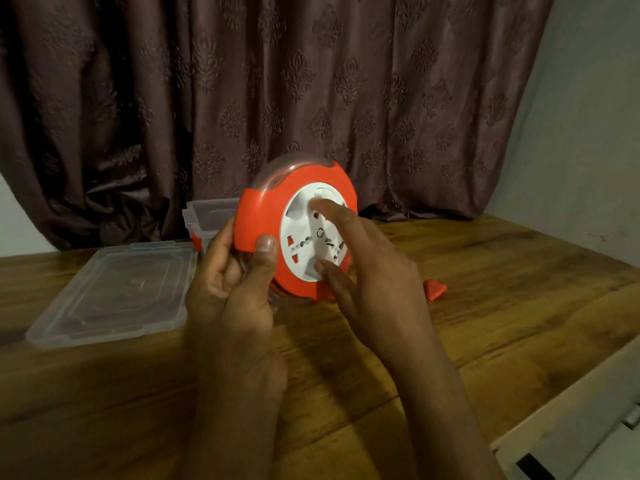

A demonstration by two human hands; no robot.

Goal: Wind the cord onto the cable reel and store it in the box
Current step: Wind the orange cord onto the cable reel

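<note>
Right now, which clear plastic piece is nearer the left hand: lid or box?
The flat lid, lying beside the left hand; the box stands farther back, behind the reel.

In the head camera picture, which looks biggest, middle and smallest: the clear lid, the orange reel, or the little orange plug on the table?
1. Clear lid, biggest.
2. Orange reel, though it is held up nearer the camera, so it may look larger than it is.
3. Orange plug, clearly smallest.

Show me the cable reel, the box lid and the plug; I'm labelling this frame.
cable reel (pixel 258 216): head view, orange rim.
box lid (pixel 114 292): head view, flat clear middle.
plug (pixel 435 289): head view, orange body.
</note>
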